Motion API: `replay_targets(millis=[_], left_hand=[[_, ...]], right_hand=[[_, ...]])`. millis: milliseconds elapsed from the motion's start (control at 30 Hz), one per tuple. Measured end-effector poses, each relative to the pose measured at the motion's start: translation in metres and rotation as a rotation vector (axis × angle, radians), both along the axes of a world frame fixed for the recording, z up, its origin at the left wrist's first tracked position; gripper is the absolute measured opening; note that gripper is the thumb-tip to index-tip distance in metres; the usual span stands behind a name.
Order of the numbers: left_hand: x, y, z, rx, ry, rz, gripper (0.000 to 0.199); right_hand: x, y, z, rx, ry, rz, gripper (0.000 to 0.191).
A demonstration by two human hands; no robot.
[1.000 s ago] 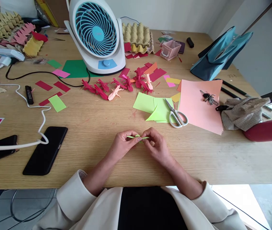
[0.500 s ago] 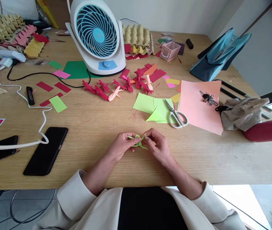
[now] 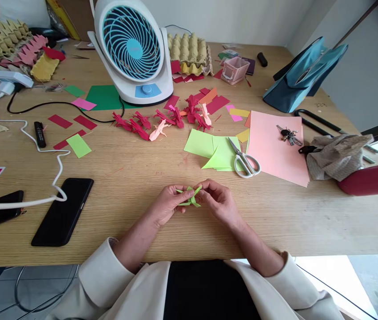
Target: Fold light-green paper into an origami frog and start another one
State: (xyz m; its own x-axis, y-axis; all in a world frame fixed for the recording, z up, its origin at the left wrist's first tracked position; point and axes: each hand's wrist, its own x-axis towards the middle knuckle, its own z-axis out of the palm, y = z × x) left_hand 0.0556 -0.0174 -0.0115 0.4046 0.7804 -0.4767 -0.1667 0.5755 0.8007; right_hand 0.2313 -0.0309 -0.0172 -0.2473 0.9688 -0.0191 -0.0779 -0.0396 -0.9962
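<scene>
Between my hands is a small light-green folded paper figure (image 3: 192, 201) with thin pointed limbs. My left hand (image 3: 170, 202) pinches its body between thumb and fingers. The thumb and fingertips of my right hand (image 3: 220, 200) are closed on one of its upper right points. Both hands are just above the table near its front edge, and my fingers cover part of the figure. Beyond them lie light-green paper sheets (image 3: 200, 143) with scissors (image 3: 246, 162) resting on top. Several folded red paper figures (image 3: 138, 129) and a few pale pink ones (image 3: 158, 130) stand farther back.
A white fan (image 3: 147, 91) stands at the back. Pink sheets (image 3: 272, 146) hold a bunch of keys (image 3: 289, 135). A black phone (image 3: 62, 213) lies at left under a white cable (image 3: 58, 171). A blue bag (image 3: 285, 95) and red bottle (image 3: 372, 180) are at right.
The green figure has turned slightly in my fingers, and its upper right point now angles more upward. My hands stay in nearly the same place; the view has shifted a little.
</scene>
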Motion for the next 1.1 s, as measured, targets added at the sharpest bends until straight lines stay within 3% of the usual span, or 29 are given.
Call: replay_targets(millis=[1100], left_hand=[[0.0009, 0.0001, 0.0024, -0.024, 0.023, -0.012, 0.039]], right_hand=[[0.0008, -0.0001, 0.0029, 0.013, 0.029, 0.006, 0.029]])
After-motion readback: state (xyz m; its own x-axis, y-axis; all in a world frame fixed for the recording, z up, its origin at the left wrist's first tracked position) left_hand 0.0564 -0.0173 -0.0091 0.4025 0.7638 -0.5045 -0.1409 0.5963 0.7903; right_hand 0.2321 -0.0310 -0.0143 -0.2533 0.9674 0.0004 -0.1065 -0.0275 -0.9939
